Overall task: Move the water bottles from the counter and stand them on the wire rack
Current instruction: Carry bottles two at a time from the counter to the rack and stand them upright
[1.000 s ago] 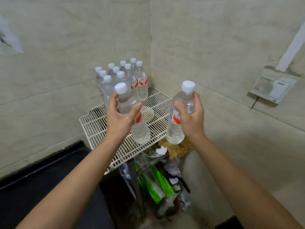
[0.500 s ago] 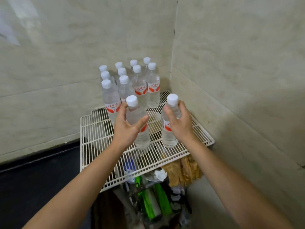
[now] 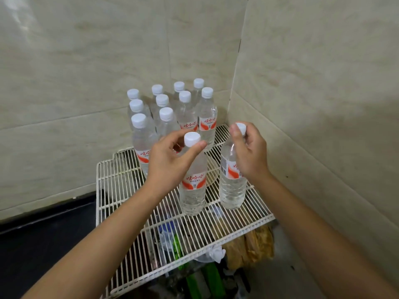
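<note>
Bottles stand upright on the wire rack [image 3: 121,190], each hand's fingers pinched on a cap directly above: left hand [image 3: 170,160] on the nearer bottle [image 3: 193,186], right hand [image 3: 250,154] on the other bottle [image 3: 232,186].

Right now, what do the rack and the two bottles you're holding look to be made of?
Wire rack: looks like metal wire with a cream-white coating, slightly glossy. Left-hand bottle and right-hand bottle: clear thin plastic, ribbed lower body, contents visible through it. Caps: opaque white plastic, ridged. Labels: glossy printed film, probably.
</note>
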The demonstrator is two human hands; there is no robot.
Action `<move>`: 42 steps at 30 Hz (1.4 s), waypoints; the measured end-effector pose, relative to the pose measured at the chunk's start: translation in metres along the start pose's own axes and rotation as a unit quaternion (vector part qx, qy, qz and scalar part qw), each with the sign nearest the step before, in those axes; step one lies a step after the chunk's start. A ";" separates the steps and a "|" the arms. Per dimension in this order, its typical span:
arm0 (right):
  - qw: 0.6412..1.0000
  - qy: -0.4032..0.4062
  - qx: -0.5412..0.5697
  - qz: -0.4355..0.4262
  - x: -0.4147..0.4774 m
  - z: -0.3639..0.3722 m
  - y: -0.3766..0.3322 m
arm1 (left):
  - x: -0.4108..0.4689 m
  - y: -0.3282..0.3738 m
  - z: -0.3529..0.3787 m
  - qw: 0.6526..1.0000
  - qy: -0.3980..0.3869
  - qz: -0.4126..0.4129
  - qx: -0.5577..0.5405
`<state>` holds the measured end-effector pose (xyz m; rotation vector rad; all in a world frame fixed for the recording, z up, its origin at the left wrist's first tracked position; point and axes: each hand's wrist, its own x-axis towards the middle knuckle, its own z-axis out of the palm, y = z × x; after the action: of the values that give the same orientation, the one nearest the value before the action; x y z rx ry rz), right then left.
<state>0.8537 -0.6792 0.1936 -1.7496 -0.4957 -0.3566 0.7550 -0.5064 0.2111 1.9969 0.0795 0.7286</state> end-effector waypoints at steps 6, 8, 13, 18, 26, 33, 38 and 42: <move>0.998 -0.034 -0.025 -0.039 0.038 -0.003 0.005 | 0.028 0.021 0.007 0.999 -0.019 0.023 0.019; 0.999 -0.031 -0.019 -0.035 0.054 -0.005 0.004 | 0.047 0.030 0.008 0.998 -0.007 0.029 0.048; 0.997 -0.045 -0.054 -0.045 0.086 -0.007 0.008 | 0.095 0.037 -0.001 0.980 -0.056 0.021 0.192; 0.992 -0.100 -0.068 -0.025 0.106 0.005 0.009 | 0.123 0.025 0.003 0.962 -0.056 -0.014 0.267; 0.982 -0.136 -0.130 -0.030 0.099 0.027 0.017 | 0.116 0.007 0.004 0.946 -0.080 -0.033 0.311; 0.979 -0.133 -0.154 -0.026 0.099 0.024 0.021 | 0.113 0.005 0.007 0.935 -0.072 -0.011 0.346; 0.976 -0.164 -0.141 -0.026 0.096 0.019 0.019 | 0.113 0.008 0.006 0.916 -0.098 0.013 0.390; 0.977 -0.185 -0.106 -0.021 0.092 0.008 0.016 | 0.101 0.016 -0.008 0.894 -0.077 0.014 0.441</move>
<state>0.9407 -0.6615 0.2238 -2.0273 -0.7850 -0.1113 0.8301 -0.4740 0.2734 2.9219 0.3392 0.5914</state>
